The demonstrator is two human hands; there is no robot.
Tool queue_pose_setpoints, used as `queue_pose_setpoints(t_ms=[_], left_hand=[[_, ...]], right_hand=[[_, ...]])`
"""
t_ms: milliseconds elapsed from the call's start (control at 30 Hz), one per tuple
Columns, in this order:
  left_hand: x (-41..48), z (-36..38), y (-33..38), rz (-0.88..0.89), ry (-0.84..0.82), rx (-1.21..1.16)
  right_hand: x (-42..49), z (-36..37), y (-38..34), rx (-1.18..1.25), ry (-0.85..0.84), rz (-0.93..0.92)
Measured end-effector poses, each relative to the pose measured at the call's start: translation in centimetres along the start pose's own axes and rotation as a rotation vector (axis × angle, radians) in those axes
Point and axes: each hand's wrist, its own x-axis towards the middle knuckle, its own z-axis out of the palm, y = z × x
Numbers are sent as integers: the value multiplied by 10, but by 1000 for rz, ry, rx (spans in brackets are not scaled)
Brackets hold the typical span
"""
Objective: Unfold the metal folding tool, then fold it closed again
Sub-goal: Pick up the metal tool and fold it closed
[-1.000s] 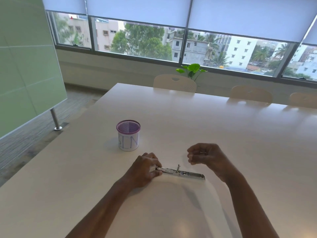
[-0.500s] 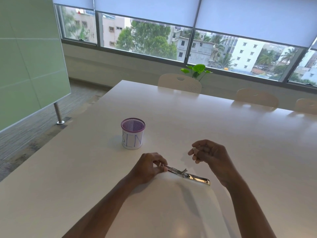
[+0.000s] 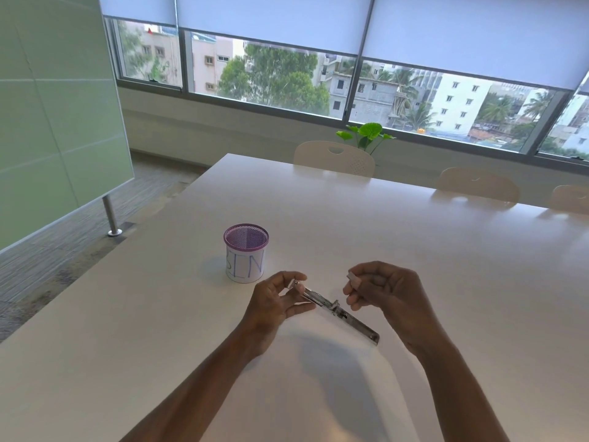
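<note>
The metal folding tool [image 3: 342, 314] is a long silver bar lying diagonally in front of me, unfolded, with a small part sticking up at its middle. My left hand [image 3: 277, 301] grips its upper-left end between thumb and fingers and holds that end off the white table [image 3: 414, 250]. The lower-right end is down by the table surface. My right hand [image 3: 382, 291] hovers just right of the tool without touching it. Its curled fingers pinch a small grey strip [image 3: 353, 279].
A purple mesh cup [image 3: 245, 253] with a white paper label stands just behind my left hand. Chairs [image 3: 334, 157] line the table's far edge, with a green plant [image 3: 366, 135] behind them. A green glass board [image 3: 57, 106] stands on the left.
My left hand has raised its end of the tool, and the bar has swung from nearly level to a steep diagonal. The right hand has opened slightly, showing the grey strip.
</note>
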Motion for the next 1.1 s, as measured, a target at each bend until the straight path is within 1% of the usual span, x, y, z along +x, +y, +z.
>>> queue_pose_setpoints(t_ms=[100,167,267,367,467,600,800,1100], left_hand=[[1,0,0,-10,8,-11],[2,0,-1,-14,20,-2],[1,1,-2,-16,38,24],[1,3,-3,2,50,25],[1,4,-5,21,61,18],[2,3,-5,51,75,58],[2,5,-4,76,153,134],[2,7,0,71,184,108]], right_hand=[[2,7,0,-73,19,-14],[3,9,3,-174,42,-34],[5,14,10,-473,69,-121],[6,22,17,-776,57,-219],[6,29,24,-960,9,-261],[4,34,31,-1051,-3,-253],[6,39,33,-1121,24,-224],[7,51,43,-1153,76,-236]])
